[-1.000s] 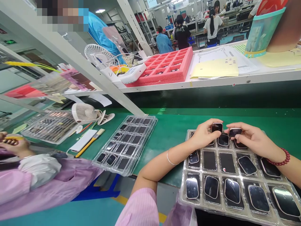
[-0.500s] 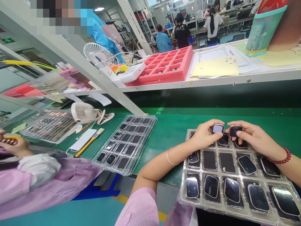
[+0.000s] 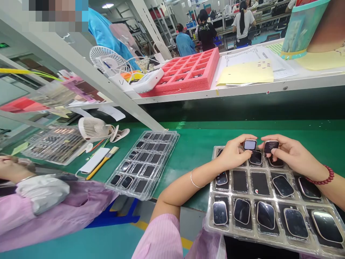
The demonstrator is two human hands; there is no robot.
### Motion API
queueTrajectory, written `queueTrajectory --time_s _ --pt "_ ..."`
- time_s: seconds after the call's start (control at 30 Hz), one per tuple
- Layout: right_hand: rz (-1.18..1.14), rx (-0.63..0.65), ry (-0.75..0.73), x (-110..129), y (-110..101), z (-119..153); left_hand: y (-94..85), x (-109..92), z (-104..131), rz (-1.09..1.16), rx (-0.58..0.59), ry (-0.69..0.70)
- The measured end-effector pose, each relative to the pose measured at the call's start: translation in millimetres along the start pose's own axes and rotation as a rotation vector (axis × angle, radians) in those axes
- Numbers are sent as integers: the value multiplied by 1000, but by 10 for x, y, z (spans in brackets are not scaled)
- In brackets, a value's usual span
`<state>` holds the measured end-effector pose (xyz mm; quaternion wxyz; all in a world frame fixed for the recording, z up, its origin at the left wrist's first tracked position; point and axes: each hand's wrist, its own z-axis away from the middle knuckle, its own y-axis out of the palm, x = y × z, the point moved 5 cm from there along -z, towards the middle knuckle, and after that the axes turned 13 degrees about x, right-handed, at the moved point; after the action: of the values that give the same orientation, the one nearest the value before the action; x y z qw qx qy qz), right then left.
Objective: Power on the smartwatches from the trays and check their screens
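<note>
Held between the thumb and fingers of my left hand (image 3: pixel 238 153) is a smartwatch case (image 3: pixel 250 145) with a pale, lit screen. My right hand (image 3: pixel 287 153) pinches a second smartwatch case (image 3: pixel 271 146), whose dark screen carries faint text. Both hands are side by side over the far rows of a clear plastic tray (image 3: pixel 244 192). Strapless watch cases, such as a dark one (image 3: pixel 265 215) in the near row, lie in most of its visible compartments. Two middle compartments show only black lining. My hands cover part of the far row.
Left on the green bench (image 3: pixel 185 151) lies another stack of clear trays (image 3: pixel 142 163). Beyond it are a brush (image 3: pixel 104 163), a white box (image 3: pixel 95 160) and a small fan (image 3: pixel 94 128). A shelf holds a red foam tray (image 3: pixel 185 73). A co-worker's arm (image 3: pixel 18 171) rests at far left.
Both watch cases stay in my hands over the tray, with only slight finger movement. The view has shifted a little. At far left, the co-worker's hand has changed position.
</note>
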<state>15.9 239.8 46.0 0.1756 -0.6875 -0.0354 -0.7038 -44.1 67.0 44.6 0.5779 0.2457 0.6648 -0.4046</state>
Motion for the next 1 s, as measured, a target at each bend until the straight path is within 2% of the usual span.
queueTrajectory --time_s 0.67,1.0 --pt "37 1 -11 71 19 -1 10 50 -14 44 6 -18" --pt "-23 -14 2 75 2 -11 5 72 -18 53 3 -18"
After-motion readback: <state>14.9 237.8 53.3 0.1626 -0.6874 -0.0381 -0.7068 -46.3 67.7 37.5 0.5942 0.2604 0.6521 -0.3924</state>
